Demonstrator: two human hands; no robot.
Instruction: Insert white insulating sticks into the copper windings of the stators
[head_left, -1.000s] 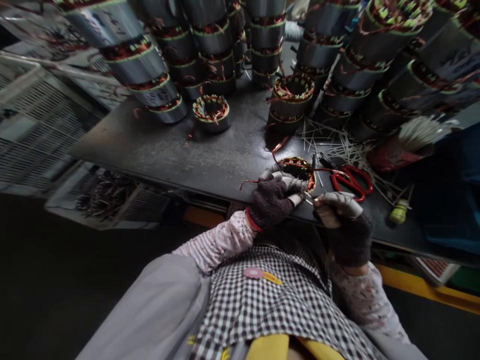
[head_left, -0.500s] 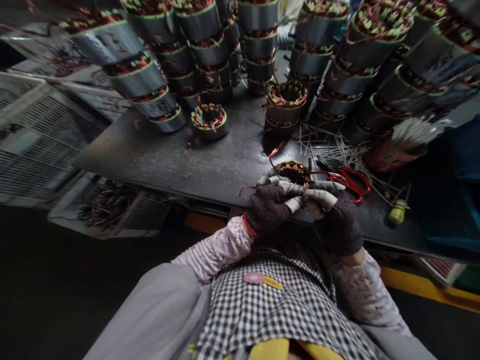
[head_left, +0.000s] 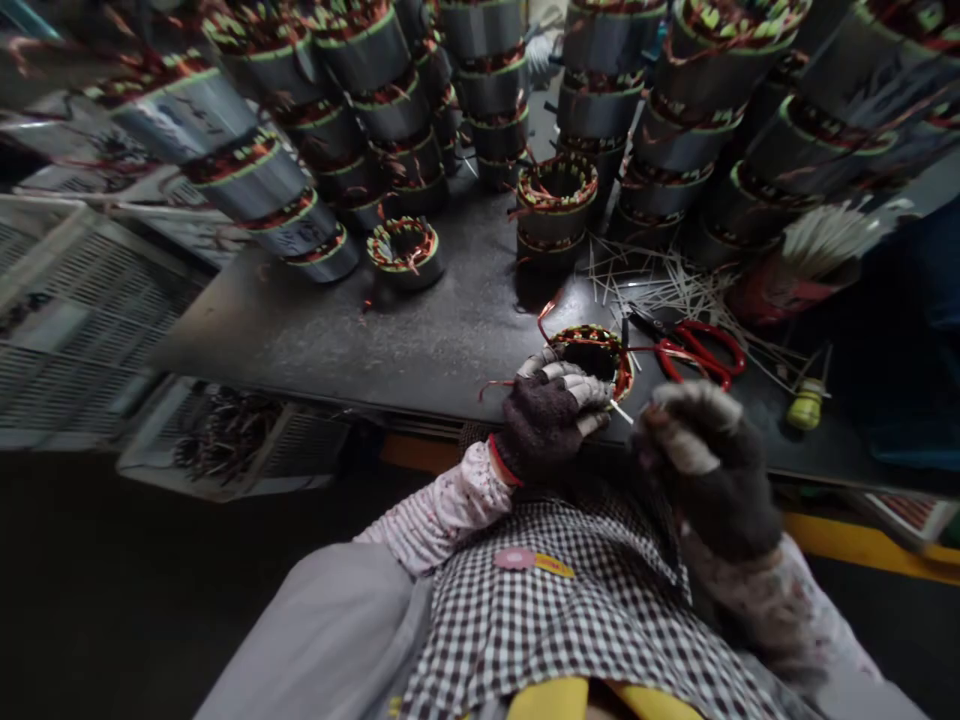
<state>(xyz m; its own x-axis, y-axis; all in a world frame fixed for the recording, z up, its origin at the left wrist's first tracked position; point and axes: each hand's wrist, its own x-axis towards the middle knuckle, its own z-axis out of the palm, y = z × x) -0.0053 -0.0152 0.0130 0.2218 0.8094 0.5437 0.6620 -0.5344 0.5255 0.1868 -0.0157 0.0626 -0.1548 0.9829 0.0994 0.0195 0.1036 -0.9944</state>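
A ring-shaped motor stator with copper windings and green-yellow slot liners rests near the front edge of the bench. My left hand, in a dark fingerless glove with white-wrapped fingers, is closed round its near left side. A short white strip sticks out by the left fingertips towards my right hand. To the right of the stator, my right hand is raised with its fingers curled together, blurred by motion. Whatever is pinched there cannot be made out. A loose copper lead stands up from the stator's far side.
Red-handled scissors lie right of the stator, by scattered white strips and a red holder of strips. A yellow-green bottle stands far right. Stacked stators line the back; a single stator sits left.
My right hand has left the stator, moving right and towards me. My left hand has stayed on the stator. A white strip now shows between the hands, and the view has shifted slightly.
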